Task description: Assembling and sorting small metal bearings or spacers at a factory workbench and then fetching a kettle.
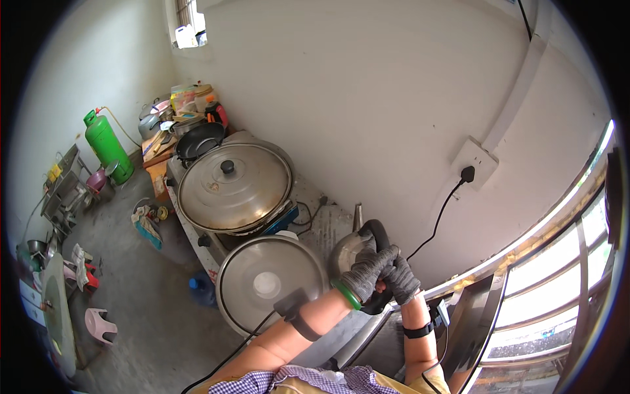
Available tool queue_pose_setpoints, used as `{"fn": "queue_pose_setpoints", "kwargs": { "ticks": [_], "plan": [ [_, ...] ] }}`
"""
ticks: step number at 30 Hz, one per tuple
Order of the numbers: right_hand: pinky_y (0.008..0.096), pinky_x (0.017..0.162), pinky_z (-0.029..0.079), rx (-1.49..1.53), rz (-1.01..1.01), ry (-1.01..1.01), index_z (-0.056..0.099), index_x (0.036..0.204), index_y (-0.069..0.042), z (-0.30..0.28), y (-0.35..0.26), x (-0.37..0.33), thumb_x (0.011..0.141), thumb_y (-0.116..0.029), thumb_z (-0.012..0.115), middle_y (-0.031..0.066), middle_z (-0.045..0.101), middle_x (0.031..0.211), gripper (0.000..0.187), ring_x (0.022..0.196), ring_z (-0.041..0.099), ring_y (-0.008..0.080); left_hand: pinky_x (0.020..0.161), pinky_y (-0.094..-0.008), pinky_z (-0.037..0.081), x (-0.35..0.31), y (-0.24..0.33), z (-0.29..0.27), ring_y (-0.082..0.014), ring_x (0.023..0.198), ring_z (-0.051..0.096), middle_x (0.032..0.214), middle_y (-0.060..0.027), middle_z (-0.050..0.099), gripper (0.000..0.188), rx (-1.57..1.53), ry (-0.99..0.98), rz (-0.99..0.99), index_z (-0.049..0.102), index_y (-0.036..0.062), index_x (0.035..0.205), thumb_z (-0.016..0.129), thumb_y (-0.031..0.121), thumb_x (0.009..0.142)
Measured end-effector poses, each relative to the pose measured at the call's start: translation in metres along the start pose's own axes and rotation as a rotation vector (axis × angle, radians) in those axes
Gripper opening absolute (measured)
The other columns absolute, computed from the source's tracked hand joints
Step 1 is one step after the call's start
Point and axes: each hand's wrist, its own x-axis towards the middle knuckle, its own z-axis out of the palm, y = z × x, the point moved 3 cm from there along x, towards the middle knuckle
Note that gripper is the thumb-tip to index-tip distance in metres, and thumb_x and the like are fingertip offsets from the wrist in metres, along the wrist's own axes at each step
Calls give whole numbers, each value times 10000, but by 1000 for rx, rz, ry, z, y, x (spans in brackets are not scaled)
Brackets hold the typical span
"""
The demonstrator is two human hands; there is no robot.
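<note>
**Two gloved hands grip a kettle handle beside a stove**

Seen from above through a fisheye lens, a person stands at a worktop [308,197] set against a pale wall. Both hands wear grey knitted gloves. The left hand [369,270], with a green bangle [346,294] at the wrist, wraps its fingers [384,255] tightly around the thick black handle [379,231] of a metal kettle [346,253]. The right hand [400,279] sits just beside it, fingers curled closed on the same handle, lower down. A black strap circles each forearm.

The kettle rests at the near right end of the worktop, close to the wall. Just left of it lies a round steel lid [269,282] over a large pot. Behind that, farther along the worktop, a bigger domed lid [233,186] with a black knob covers a wide wok. A black pan [200,140] and assorted jars and containers crowd the far end.

A black cable runs from a white wall socket [474,163] down towards the kettle. On the concrete floor to the left stand a green gas cylinder [107,146] and a pink plastic stool [100,324]. A barred window [558,282] fills the lower right
</note>
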Motion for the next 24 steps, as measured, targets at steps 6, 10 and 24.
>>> {"fn": "queue_pose_setpoints", "kwargs": {
  "ticks": [6, 10, 24],
  "plan": [
    [265, 406, 443, 74, -120, 235, 482, 995, -52, 29, -13, -61, 747, -85, 624, 55, 536, 614, 288, 412, 511, 151, 375, -180, 358, -33, -2, 7, -80, 512, 527, 766, -31, 588, 153, 18, -206, 1, 544, 41, 907, 630, 147, 839],
    [258, 412, 445, 127, -165, 239, 500, 980, -19, 52, -19, -111, 736, -118, 641, 62, 552, 642, 298, 429, 527, 150, 393, -178, 370, -89, 27, 16, -68, 483, 502, 755, -33, 582, 182, 118, -215, 21, 534, 36, 940, 614, 175, 855],
    [222, 397, 417, 118, -293, 438, 513, 1122, 17, 209, 17, -299, 755, -260, 706, 30, 564, 687, 499, 458, 520, 100, 425, -200, 452, -278, 16, -51, -90, 549, 549, 783, -44, 560, 184, 108, -612, -107, 545, 44, 994, 563, 202, 900]
  ]
}}
